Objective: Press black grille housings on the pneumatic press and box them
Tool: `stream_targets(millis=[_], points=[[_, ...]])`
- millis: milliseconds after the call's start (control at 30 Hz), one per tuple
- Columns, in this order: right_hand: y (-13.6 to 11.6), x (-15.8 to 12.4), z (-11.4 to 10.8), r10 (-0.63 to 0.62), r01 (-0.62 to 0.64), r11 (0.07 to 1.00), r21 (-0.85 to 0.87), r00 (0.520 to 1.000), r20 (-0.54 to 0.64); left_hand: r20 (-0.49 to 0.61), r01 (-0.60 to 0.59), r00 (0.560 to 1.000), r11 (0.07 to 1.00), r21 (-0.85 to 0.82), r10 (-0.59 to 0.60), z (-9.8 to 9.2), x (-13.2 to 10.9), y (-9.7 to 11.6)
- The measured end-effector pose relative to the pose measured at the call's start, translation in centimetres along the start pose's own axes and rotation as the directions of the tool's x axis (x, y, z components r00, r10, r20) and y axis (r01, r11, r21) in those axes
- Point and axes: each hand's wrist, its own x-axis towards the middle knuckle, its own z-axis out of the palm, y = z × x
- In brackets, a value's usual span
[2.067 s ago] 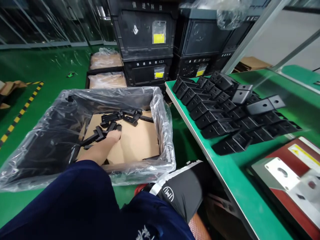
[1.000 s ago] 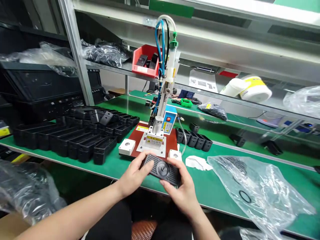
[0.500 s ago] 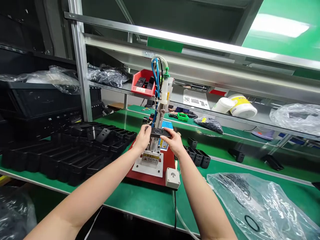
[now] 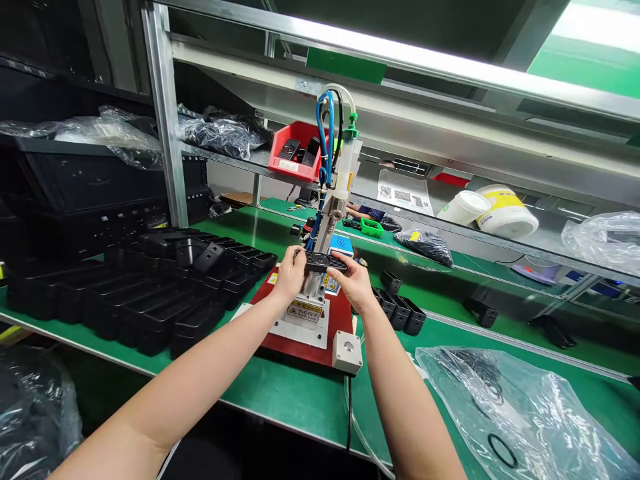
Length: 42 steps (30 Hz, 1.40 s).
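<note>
Between my two hands is a black ribbed plate (image 4: 321, 260) with a round recess in its middle. My left hand (image 4: 291, 273) pinches its left end, and my right hand (image 4: 354, 279) grips the right end with thumb and fingers. The plate is at the work point of a small bench press (image 4: 325, 227), below a clear syringe (image 4: 346, 163) with a green cap and blue hoses. Whether the plate touches the press cannot be made out. Under it are a metal base with a warning label (image 4: 306, 312) and a red baseplate (image 4: 280, 341).
Rows of black housings (image 4: 120, 300) lie on the left, and several more black housings (image 4: 413, 315) stand right of the press. A white button box (image 4: 347, 352) sits at the front. A clear bag (image 4: 530, 400) with black rings lies at right. A red bin (image 4: 295, 170) is on the shelf.
The camera view has shifted a little, so the scene sits differently in the picture. Both hands still hold the plate at the press, with hardly any change in grip.
</note>
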Motion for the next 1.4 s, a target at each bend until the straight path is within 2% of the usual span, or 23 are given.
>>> stream_targets(millis=[200, 300, 400, 533, 733, 833, 900, 967, 1033, 1067, 1133, 1200, 1267, 1400], points=[[-0.8, 0.2, -0.3, 0.045, -0.044, 0.999, -0.009, 0.997, 0.057, -0.056, 0.049, 0.997, 0.999, 0.023, -0.047, 0.2, -0.6, 0.4], [-0.9, 0.2, -0.3, 0.073, -0.072, 0.997, -0.013, 0.993, 0.095, -0.108, 0.051, 0.993, 0.996, 0.079, -0.042, 0.0, -0.8, 0.3], [-0.9, 0.0, -0.2, 0.068, -0.067, 0.998, -0.013, 0.993, 0.093, -0.114, 0.046, 0.993, 0.992, 0.115, -0.032, -0.2, -0.8, 0.0], [-0.7, -0.7, 0.4, 0.045, -0.044, 0.998, -0.05, 0.999, 0.029, -0.06, 0.01, 0.998, 0.993, 0.119, -0.003, -0.5, -0.5, -0.4], [-1.2, -2.0, 1.8, -0.007, -0.027, 0.974, -0.223, 0.988, -0.152, 0.095, -0.061, 0.994, 0.989, 0.136, 0.049, -1.5, 0.8, 0.3], [-1.8, -4.2, 1.5, -0.017, -0.038, 0.959, -0.279, 0.981, -0.191, 0.09, -0.135, 0.989, 0.968, 0.213, 0.118, -3.2, -0.1, 1.0], [-1.9, -7.1, 0.7, -0.045, -0.035, 0.946, -0.321, 0.97, -0.239, 0.068, -0.201, 0.979, 0.942, 0.268, 0.19, -5.4, -2.2, 0.9], [-1.3, -11.0, -0.3, -0.138, -0.01, 0.903, -0.429, 0.94, -0.313, 0.043, -0.275, 0.96, 0.908, 0.315, 0.276, -8.3, -5.1, -0.3], [-0.1, -15.0, -1.1, -0.218, -0.002, 0.838, -0.546, 0.916, -0.337, 0.007, -0.333, 0.934, 0.864, 0.378, 0.357, -11.2, -7.9, -2.5], [0.6, -16.7, -1.3, -0.245, 0.008, 0.805, -0.593, 0.915, -0.319, 0.035, -0.416, 0.887, 0.762, 0.496, 0.461, -12.5, -9.1, -3.9], [1.7, -19.3, -1.5, -0.275, 0.044, 0.75, -0.66, 0.928, -0.251, 0.185, -0.523, 0.82, 0.578, 0.627, 0.542, -14.3, -10.7, -6.5], [2.5, -20.5, -1.3, -0.29, 0.081, 0.715, -0.694, 0.938, -0.189, 0.294, -0.594, 0.763, 0.445, 0.67, 0.575, -15.2, -11.3, -8.2], [2.9, -20.7, -1.1, -0.29, 0.099, 0.698, -0.709, 0.945, -0.154, 0.327, -0.623, 0.729, 0.387, 0.68, 0.601, -15.3, -11.3, -8.9], [3.0, -20.3, -0.9, -0.276, 0.102, 0.702, -0.704, 0.951, -0.138, 0.339, -0.626, 0.727, 0.374, 0.684, 0.596, -15.3, -10.9, -8.7]])
